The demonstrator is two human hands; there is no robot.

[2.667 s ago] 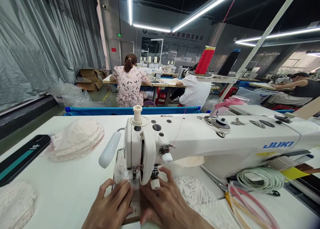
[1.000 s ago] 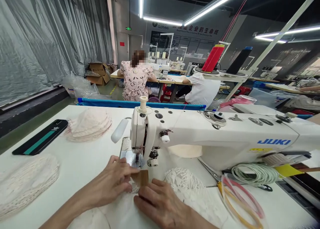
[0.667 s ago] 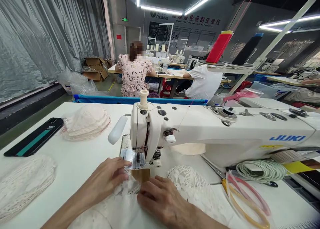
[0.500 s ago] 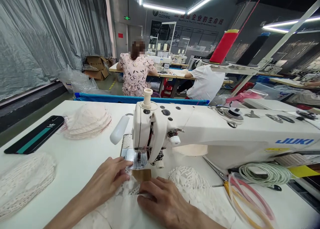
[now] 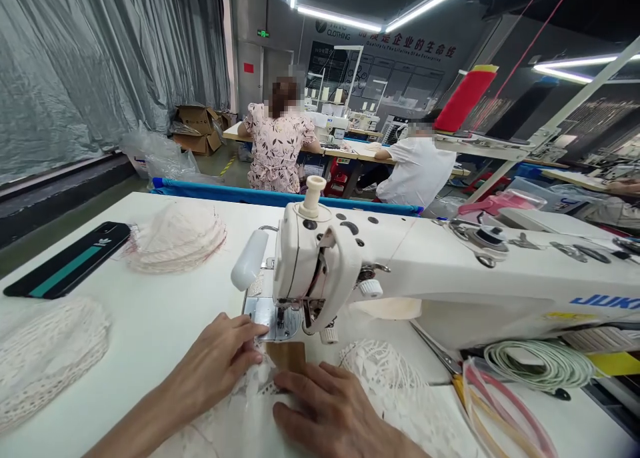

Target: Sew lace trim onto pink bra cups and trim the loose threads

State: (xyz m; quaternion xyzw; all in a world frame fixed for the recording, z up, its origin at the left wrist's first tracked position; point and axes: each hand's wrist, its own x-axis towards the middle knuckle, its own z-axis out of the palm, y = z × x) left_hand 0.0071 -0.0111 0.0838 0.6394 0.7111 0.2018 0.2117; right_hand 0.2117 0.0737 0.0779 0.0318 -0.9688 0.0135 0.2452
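Note:
My left hand (image 5: 220, 355) pinches the edge of a white lace fabric (image 5: 253, 386) between thumb and fingers, its index fingertip at the metal needle plate (image 5: 261, 315). My right hand (image 5: 333, 405) lies on the same fabric, fingers curled over it, close in front of a brown piece (image 5: 293, 355) on the machine bed. The white sewing machine (image 5: 430, 271) stands just beyond both hands. Its presser foot (image 5: 281, 318) is a little ahead of the fabric edge. More white lace (image 5: 380, 365) lies to the right of my right hand.
Left on the table are a black phone-like case (image 5: 70, 261) and stacked lace pieces (image 5: 175, 238), with another lace stack (image 5: 50, 358) nearer. To the right lie scissors (image 5: 437, 345) and a coiled pale cord (image 5: 545, 365). Two people (image 5: 280, 138) sit at machines ahead.
The view has shifted slightly, so the machine appears farther right. Both hands keep nearly the same places on the lace fabric.

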